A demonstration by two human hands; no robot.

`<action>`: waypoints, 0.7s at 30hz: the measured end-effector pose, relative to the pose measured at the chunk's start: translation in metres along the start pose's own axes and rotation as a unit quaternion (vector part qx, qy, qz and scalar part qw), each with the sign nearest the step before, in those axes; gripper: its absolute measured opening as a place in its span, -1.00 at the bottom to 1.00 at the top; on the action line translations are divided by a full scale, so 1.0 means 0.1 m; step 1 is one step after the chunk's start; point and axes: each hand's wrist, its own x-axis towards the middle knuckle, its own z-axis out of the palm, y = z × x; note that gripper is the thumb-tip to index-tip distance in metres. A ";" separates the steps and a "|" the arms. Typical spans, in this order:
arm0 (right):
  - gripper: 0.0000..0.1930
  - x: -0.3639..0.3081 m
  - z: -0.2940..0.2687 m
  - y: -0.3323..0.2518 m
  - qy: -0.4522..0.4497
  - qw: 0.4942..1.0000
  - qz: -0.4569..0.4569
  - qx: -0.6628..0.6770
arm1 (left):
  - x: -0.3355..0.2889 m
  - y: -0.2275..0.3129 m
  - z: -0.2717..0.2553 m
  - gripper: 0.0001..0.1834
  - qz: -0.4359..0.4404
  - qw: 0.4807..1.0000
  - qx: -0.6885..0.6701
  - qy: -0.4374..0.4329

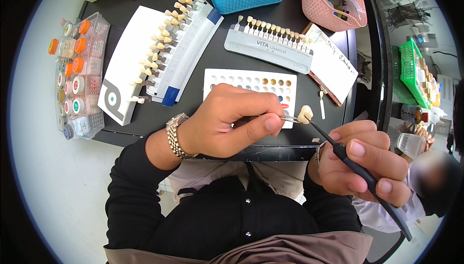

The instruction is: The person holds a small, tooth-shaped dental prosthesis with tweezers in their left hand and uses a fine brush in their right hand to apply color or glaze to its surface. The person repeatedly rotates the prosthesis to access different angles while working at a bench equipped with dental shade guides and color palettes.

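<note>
A tooth-shaped cream dental crown point(305, 114) is held up above the table's near edge. My left hand point(241, 124), wearing a gold watch, is closed around thin metal tweezers point(290, 118), whose tips meet the crown's left side. In my right hand point(369, 160) is a slim black-handled brush point(356, 168), gripped like a pen. Its fine dark tip touches or nearly touches the crown's lower right. Behind my left hand lies a white palette point(209, 74) with wells, some filled with brown, yellow or blue; my hand covers part of it.
Beyond are a grey tooth shade guide point(268, 49), a larger one point(186, 54) on a white box point(126, 61), and a notebook point(340, 66). A loose shade tab point(322, 105) lies right. Bottles point(79, 66) stand left; blue point(251, 0) and pink point(316, 3) baskets stand behind. Another person point(437, 182) sits right.
</note>
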 end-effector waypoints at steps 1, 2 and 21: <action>-0.75 0.00 0.01 0.00 0.003 1.000 -0.001 -0.003 | 0.00 0.00 0.00 -0.72 -0.001 1.000 0.000 0.001; -0.75 0.00 0.02 0.01 0.006 1.000 -0.003 -0.004 | 0.00 0.00 0.00 -0.76 -0.005 1.000 -0.009 0.001; -0.75 0.02 -0.04 -0.03 0.017 0.999 0.020 -0.021 | 0.01 0.04 -0.02 -0.82 -0.044 0.998 -0.052 -0.010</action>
